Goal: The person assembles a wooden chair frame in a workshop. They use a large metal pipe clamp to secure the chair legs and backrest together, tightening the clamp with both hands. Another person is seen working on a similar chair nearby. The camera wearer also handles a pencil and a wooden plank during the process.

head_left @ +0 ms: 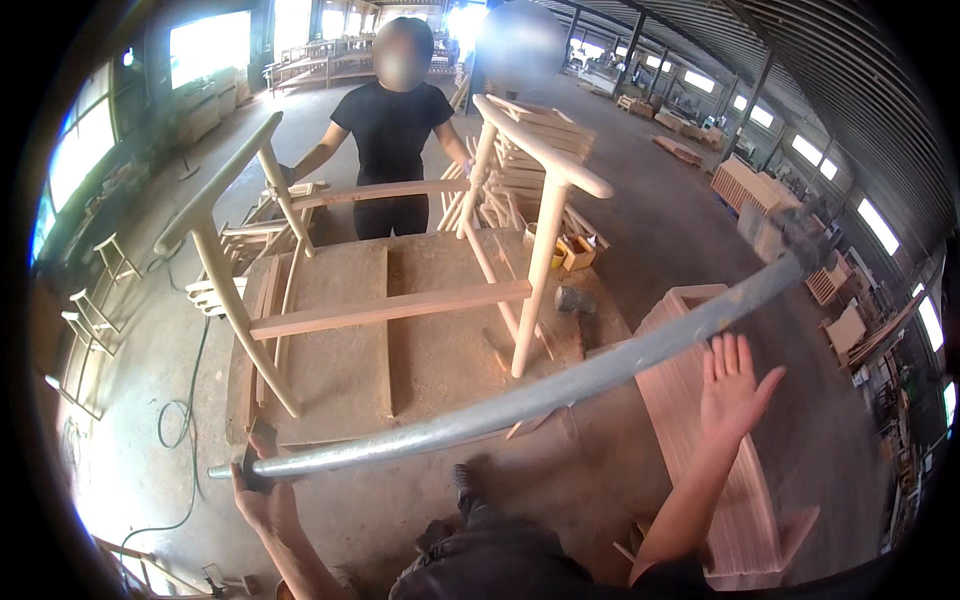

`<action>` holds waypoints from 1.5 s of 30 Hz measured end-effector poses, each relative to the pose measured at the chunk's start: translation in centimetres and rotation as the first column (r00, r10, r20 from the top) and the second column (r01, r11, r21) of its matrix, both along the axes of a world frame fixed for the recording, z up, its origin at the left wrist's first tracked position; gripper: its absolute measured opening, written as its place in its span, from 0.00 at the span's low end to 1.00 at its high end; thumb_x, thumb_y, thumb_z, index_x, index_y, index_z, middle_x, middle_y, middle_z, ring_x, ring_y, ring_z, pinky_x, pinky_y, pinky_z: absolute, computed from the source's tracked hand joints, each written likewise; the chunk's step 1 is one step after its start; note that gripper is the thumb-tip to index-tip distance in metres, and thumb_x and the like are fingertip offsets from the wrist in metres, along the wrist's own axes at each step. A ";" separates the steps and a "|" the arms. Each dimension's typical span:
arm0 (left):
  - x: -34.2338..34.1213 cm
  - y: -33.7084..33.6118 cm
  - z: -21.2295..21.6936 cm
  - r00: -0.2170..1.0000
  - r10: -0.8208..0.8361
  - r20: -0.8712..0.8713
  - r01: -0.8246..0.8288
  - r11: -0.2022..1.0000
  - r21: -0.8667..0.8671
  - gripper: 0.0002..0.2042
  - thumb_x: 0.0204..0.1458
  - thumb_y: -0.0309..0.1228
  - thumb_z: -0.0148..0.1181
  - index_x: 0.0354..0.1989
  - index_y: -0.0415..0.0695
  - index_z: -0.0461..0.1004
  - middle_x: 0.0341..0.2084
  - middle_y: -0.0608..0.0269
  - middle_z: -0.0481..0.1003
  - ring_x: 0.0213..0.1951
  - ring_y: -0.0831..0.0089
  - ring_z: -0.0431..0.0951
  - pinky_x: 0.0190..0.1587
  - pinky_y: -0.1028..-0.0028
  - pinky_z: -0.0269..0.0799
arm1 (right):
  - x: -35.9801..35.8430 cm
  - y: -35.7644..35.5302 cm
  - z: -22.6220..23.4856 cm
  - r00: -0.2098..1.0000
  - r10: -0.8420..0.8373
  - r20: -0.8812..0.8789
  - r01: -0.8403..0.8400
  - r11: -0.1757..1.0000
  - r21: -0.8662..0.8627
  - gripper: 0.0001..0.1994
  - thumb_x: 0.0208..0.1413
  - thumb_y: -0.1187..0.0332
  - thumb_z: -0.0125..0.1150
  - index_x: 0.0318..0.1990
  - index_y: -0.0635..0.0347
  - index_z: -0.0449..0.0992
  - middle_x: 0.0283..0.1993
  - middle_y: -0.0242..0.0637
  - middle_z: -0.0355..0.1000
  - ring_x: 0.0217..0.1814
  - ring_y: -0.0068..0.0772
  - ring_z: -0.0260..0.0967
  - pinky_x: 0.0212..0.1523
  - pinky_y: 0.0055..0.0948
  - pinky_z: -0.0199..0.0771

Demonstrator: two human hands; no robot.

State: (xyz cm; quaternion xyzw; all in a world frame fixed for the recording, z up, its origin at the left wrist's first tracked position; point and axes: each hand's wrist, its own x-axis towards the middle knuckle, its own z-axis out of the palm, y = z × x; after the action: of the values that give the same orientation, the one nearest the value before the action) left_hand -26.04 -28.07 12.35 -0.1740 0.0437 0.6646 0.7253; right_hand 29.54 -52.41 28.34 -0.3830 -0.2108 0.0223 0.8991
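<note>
A long grey pipe clamp [500, 408] slants across in front of me, low at the left and raised at the right. My left hand [268, 508] grips its dark jaw near the left end. Palm up and fingers stretched, my right hand [735, 395] is open beside the pipe's right part; I cannot tell whether the fingertips touch it. Beyond the clamp, a pale wooden chair frame [390, 308] with rounded arms stands on a worktable [335, 375]. Across the table a co-worker [392, 130] in a black shirt has both hands at the frame's far posts.
A mallet [576, 299] and a small wooden box [578, 252] lie on the table's right side. A long reddish wooden piece [725, 480] stands at my right. Slatted wooden parts [545, 125] are stacked behind. A green hose [198, 400] runs along the floor at left.
</note>
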 end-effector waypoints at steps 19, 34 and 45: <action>0.7 10.1 0.8 0.241 0.315 -0.918 -0.225 0.938 0.263 0.22 0.66 0.54 0.47 0.60 0.55 0.70 0.60 0.56 0.72 0.56 0.55 0.76 0.53 0.56 0.75 | 10.9 19.4 -13.5 0.599 0.801 0.000 -0.654 0.489 0.577 0.44 0.60 0.50 0.64 0.70 0.76 0.50 0.73 0.57 0.52 0.77 0.54 0.49 0.79 0.53 0.41; 3.2 20.9 -1.5 0.245 0.449 -0.859 -0.675 0.715 0.181 0.16 0.66 0.45 0.49 0.49 0.46 0.70 0.43 0.58 0.74 0.44 0.61 0.78 0.42 0.58 0.76 | 16.7 25.4 -19.0 0.785 0.619 -0.034 -0.610 0.760 -0.225 0.30 0.70 0.61 0.50 0.69 0.76 0.53 0.71 0.63 0.57 0.75 0.55 0.54 0.77 0.52 0.50; 1.3 24.2 -6.3 0.258 0.538 -0.802 -0.672 0.697 0.251 0.22 0.69 0.51 0.41 0.37 0.43 0.67 0.28 0.59 0.71 0.34 0.56 0.81 0.32 0.65 0.76 | 11.1 26.7 -14.7 0.803 0.198 -0.562 -0.397 0.881 -0.256 0.26 0.61 0.68 0.59 0.64 0.73 0.65 0.66 0.50 0.67 0.69 0.50 0.62 0.74 0.48 0.56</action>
State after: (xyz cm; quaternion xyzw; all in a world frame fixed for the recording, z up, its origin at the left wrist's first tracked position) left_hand -24.72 -3.89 6.04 0.1094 0.3582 0.8821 0.2856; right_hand 40.63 -25.68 13.68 -0.4822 -0.0105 0.3066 0.8206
